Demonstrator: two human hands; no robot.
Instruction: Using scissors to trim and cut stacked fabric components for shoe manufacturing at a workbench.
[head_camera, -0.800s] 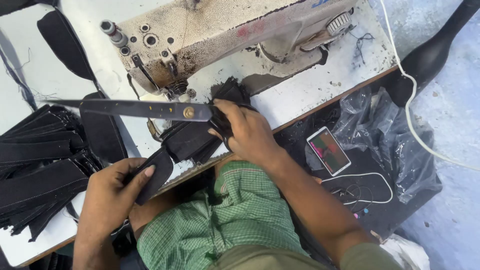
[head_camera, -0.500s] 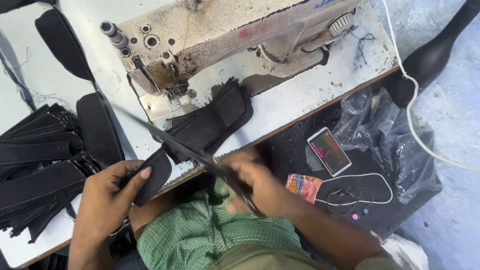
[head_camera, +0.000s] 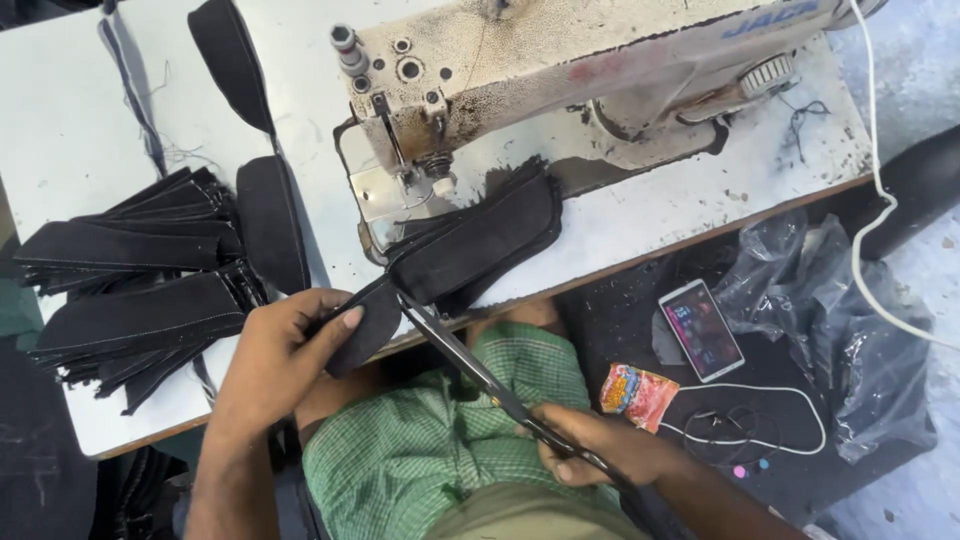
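From the head view, the left hand (head_camera: 275, 355) pinches the end of a black strip (head_camera: 480, 240) at the desk (head_camera: 640, 215) edge, pulling it taut from under the sewing machine (head_camera: 560, 70). The right hand (head_camera: 600, 455), over the lap, is closed on scissors (head_camera: 470, 365) whose tips meet the strip by the left fingers, placed to snip there. A pile of strips (head_camera: 140, 285) lies left.

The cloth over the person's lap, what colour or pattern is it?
The lap cloth is green with a fine white check, clearest in the head view, below the scissors.
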